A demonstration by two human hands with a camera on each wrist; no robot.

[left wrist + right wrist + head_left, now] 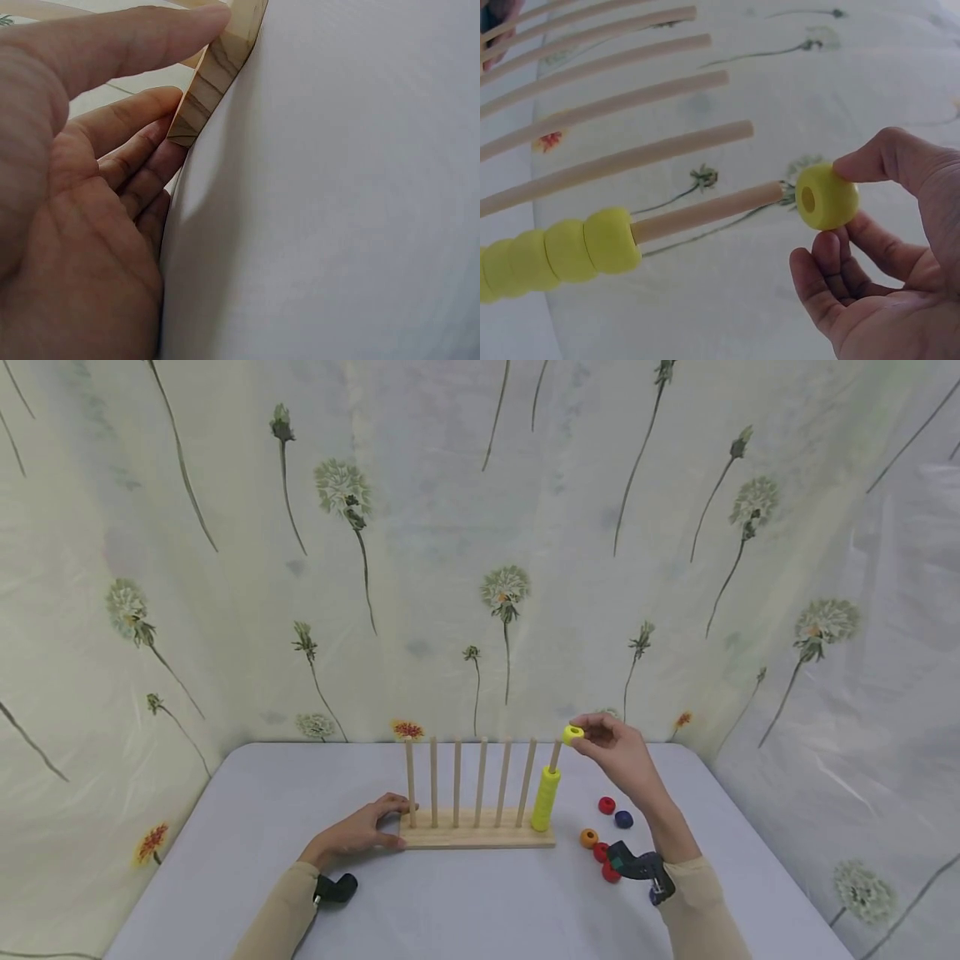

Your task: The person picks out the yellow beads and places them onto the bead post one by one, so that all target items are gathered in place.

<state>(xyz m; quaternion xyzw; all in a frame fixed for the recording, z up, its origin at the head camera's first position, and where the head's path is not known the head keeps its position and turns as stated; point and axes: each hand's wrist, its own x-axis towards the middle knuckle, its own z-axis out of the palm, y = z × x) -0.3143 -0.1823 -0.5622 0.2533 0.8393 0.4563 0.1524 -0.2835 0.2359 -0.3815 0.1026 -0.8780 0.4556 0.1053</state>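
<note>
My right hand (pixel 618 758) pinches a yellow bead (pixel 827 196) between thumb and fingers, its hole facing the tip of the rightmost peg (pixel 712 212). The bead is just off that tip. Lower on the same peg sits a stack of yellow beads (pixel 546 799), pressed one against another. The peg belongs to a wooden peg rack (pixel 476 837) with a row of upright dowels; the others are bare. At the rack's left end, my left hand (pixel 360 831) grips the base, thumb at the front and fingers behind, as the left wrist view also shows.
Right of the rack lie loose beads: a red bead (pixel 607 805), a dark blue bead (pixel 623 819), an orange bead (pixel 588 837) and more red ones, partly under the right wrist's camera (pixel 637 865). A flower-printed curtain (pixel 420 527) encloses the white table (pixel 480 910).
</note>
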